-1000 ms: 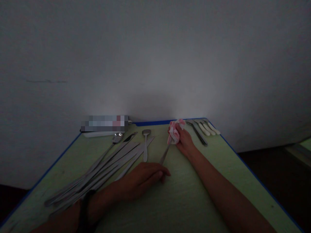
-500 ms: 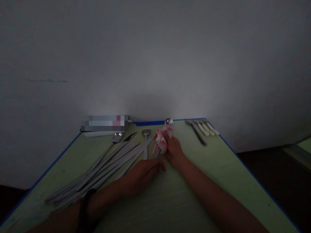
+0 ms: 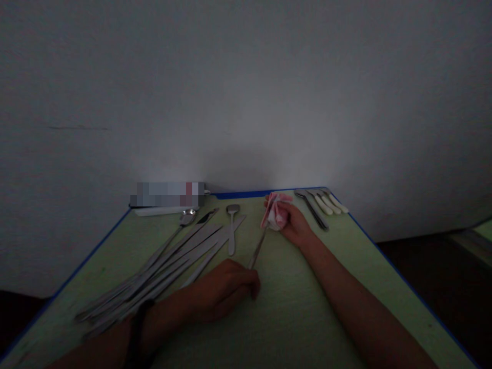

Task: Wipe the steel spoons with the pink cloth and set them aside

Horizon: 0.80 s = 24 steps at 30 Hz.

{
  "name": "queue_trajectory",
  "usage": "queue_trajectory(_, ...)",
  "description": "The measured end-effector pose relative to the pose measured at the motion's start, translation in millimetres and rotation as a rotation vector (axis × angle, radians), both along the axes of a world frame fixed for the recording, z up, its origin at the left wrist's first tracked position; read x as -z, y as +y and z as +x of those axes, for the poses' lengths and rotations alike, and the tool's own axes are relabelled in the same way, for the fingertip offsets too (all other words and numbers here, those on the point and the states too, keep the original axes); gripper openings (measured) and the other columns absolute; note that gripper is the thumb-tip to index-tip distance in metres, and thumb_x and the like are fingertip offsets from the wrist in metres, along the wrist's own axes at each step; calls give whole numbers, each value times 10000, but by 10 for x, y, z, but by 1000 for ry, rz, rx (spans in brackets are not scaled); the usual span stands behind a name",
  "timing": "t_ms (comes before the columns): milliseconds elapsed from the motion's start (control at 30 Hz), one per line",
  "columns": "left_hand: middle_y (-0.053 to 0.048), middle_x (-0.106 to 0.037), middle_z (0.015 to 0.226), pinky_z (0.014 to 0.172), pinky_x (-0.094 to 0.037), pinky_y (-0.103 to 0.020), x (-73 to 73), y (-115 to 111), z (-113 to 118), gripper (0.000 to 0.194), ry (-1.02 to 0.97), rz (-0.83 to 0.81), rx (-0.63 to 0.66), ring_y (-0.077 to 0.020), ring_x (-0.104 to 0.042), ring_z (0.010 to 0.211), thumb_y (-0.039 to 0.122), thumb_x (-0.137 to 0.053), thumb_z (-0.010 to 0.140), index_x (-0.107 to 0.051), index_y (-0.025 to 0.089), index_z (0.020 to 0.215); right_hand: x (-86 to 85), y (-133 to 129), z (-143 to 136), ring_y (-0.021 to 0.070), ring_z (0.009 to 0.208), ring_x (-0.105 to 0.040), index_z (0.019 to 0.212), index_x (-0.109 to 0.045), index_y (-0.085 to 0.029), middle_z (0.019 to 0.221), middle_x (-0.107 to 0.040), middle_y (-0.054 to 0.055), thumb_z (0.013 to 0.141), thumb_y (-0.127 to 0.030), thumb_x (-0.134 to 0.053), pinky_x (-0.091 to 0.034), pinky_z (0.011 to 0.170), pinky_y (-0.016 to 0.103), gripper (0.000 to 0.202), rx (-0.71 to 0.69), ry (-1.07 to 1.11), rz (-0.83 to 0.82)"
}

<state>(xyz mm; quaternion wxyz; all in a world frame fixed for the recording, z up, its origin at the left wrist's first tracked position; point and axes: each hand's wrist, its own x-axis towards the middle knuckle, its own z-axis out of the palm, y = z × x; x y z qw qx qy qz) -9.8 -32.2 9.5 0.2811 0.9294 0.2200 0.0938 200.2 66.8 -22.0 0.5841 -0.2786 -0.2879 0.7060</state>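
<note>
My left hand (image 3: 234,287) is closed on the lower end of a metal spoon's handle (image 3: 257,252), which slants up and away to the right. In my right hand (image 3: 295,223) is a crumpled pink and white cloth (image 3: 277,212), gathered around the upper part of the spoon. The cloth hides the spoon's bowl. Just beyond my left hand lies a short square-headed metal spoon (image 3: 231,230), bowl pointing to the wall. Left of it, several long flat metal utensils (image 3: 165,261) lie in an overlapping bundle, with a shiny spoon head (image 3: 188,217) at its far end.
Dark-handled cutlery (image 3: 313,211) and several pieces with cream handles (image 3: 323,202) lie at the far right of the green, blue-edged table (image 3: 292,318). A box with a blurred face (image 3: 167,195) stands at the far left. Behind the table rises a grey wall (image 3: 246,102).
My right hand and the cloth have moved right, and the cloth now covers the spoon's bowl that showed before. My left hand has come slightly nearer, and more of the handle shows.
</note>
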Motion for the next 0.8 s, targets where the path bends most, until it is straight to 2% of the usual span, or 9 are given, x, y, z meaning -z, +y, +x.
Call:
queue_trajectory(100,-39,-651,871,810,-415,-289,-13,-15,2,299,-12,-50,-18,-172,-592,823,261,-280,965,-568,198,915,1,7,47,162,864,-633,892,-673,-163,938,-695,41,667,-156,-584,-500,773,265,242,0,29,-14)
queue_trajectory(200,-33,-657,866,804,-416,-296,-9,-22,26,278,-6,-52,-25,-175,-596,809,246,-304,956,-576,202,916,23,10,23,167,845,-638,858,-670,-161,896,-696,39,660,-144,-568,-501,770,276,223,14,1,-8)
queue_trajectory(433,-32,-665,851,785,-425,-295,-17,-18,52,267,26,-47,-13,-179,-603,793,230,-321,949,-587,207,932,44,0,-30,157,815,-633,850,-658,-164,859,-696,34,622,-141,-682,-498,739,282,230,47,-80,37)
queue_trajectory(633,-31,-664,839,783,-423,-288,11,-29,52,285,14,-11,-15,-173,-605,785,252,-314,955,-594,208,926,41,-13,-11,137,686,-597,831,-650,-171,814,-686,27,605,-254,-759,-486,642,275,264,-7,-165,100)
queue_trajectory(800,-28,-673,828,781,-425,-288,-2,-54,70,274,-6,-6,-20,-173,-609,767,238,-325,948,-593,206,904,32,-15,-9,117,659,-574,788,-644,-157,770,-665,18,590,-308,-775,-459,652,260,281,-20,-246,98)
